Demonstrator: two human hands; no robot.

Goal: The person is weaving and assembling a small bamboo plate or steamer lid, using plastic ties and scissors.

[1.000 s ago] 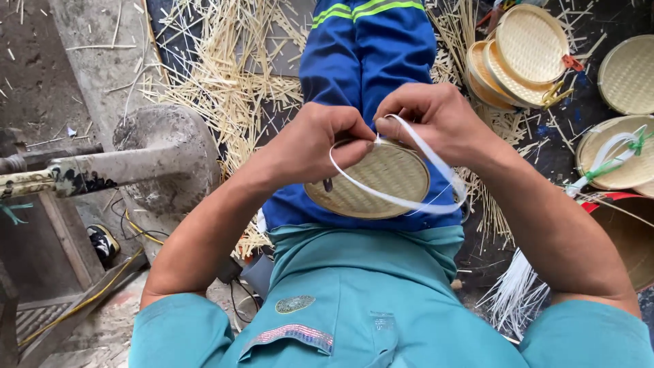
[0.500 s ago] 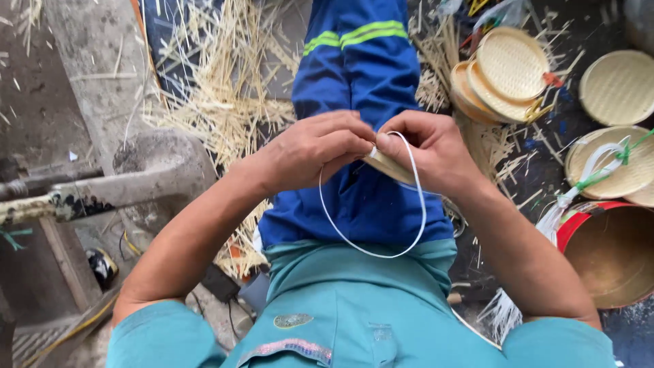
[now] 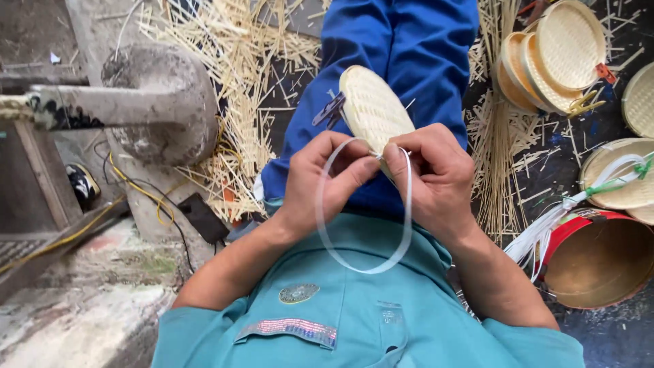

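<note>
Fitting a white band to a small woven disc, work looks about midway.

I see my left hand (image 3: 327, 180) and right hand (image 3: 436, 180) both pinched shut on a thin white strip loop (image 3: 361, 262) where it meets the woven bamboo disc (image 3: 375, 109), which stands tilted on edge over my blue-trousered lap (image 3: 409, 48). The loop hangs free below my hands, not yet seated around the rim, I judge. Finished woven lids (image 3: 558, 54) are stacked on the floor at the upper right edge; more white strips (image 3: 545, 228) spill from a red tub (image 3: 599, 259) at the right.
</note>
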